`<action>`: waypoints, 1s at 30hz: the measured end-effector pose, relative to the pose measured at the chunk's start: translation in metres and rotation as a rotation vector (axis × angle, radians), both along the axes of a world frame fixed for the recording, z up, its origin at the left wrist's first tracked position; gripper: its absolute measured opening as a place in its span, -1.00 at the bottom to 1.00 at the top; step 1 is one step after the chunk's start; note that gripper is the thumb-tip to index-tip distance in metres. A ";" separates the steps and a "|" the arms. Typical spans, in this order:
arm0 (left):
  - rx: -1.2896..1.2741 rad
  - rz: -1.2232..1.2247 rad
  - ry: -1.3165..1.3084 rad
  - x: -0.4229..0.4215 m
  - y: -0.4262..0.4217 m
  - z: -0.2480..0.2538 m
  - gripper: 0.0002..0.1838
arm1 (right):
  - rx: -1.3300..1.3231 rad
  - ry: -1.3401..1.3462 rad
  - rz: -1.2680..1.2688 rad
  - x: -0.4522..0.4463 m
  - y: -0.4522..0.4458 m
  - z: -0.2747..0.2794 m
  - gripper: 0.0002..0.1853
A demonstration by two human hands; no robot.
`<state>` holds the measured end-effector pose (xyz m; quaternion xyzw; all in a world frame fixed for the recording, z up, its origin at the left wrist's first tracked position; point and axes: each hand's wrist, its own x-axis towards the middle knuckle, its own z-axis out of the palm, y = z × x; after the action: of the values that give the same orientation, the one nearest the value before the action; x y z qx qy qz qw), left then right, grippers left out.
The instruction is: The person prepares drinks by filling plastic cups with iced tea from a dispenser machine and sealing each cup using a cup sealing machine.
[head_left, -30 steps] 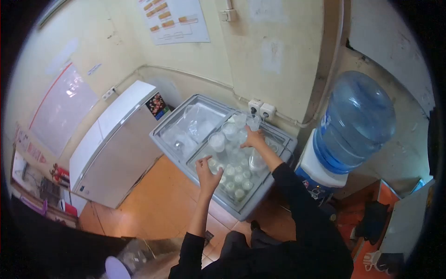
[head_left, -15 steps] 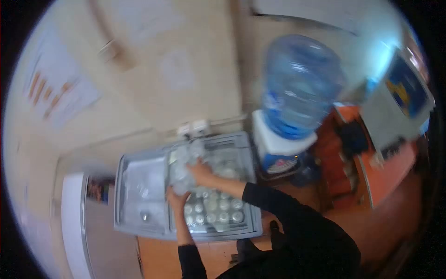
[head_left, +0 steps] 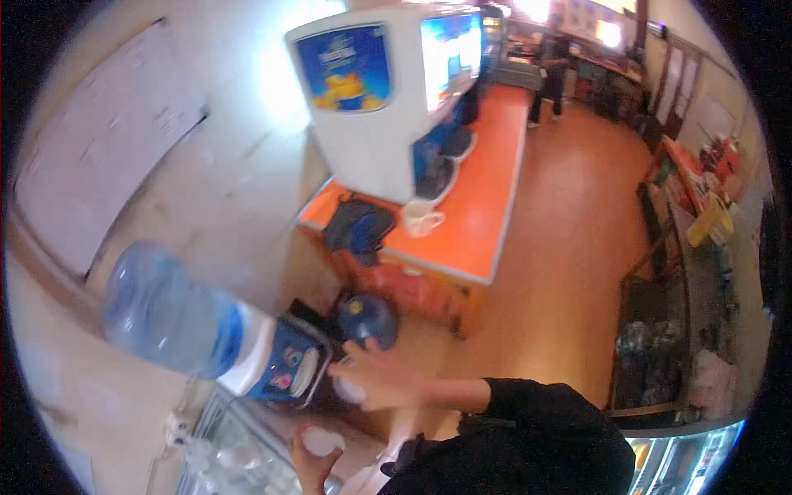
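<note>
My left hand (head_left: 309,464) is curled around a round white-topped container (head_left: 323,444) at the bottom of the view, beside the glass-topped chest cooler (head_left: 239,450). My right hand (head_left: 381,378) is wrapped around another round white container (head_left: 350,391), in front of the water dispenser (head_left: 276,363). Motion smears both containers, so their exact kind does not show. Pale, blurred items can be made out at the cooler.
A big blue water bottle (head_left: 169,313) sits on the dispenser. An orange counter (head_left: 487,181) carries a drink machine (head_left: 363,124) and a white mug (head_left: 418,219). Another person (head_left: 553,70) stands far back. Shelves with goods (head_left: 660,346) line the right side.
Both hands have come out of the cooler, each now with a white container. My view has swung right, bringing the counter, floor and shelves into sight.
</note>
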<state>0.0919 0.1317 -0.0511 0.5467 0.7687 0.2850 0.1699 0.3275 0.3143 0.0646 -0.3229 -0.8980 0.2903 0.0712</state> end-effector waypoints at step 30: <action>-0.097 0.343 0.178 0.512 0.566 -0.044 0.13 | 0.228 0.524 -0.166 0.327 0.625 -0.178 -0.08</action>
<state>0.6044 0.6980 -0.0946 0.4218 0.8755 0.2231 0.0765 0.6543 0.9391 -0.1133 -0.2995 -0.8463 0.2540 0.3598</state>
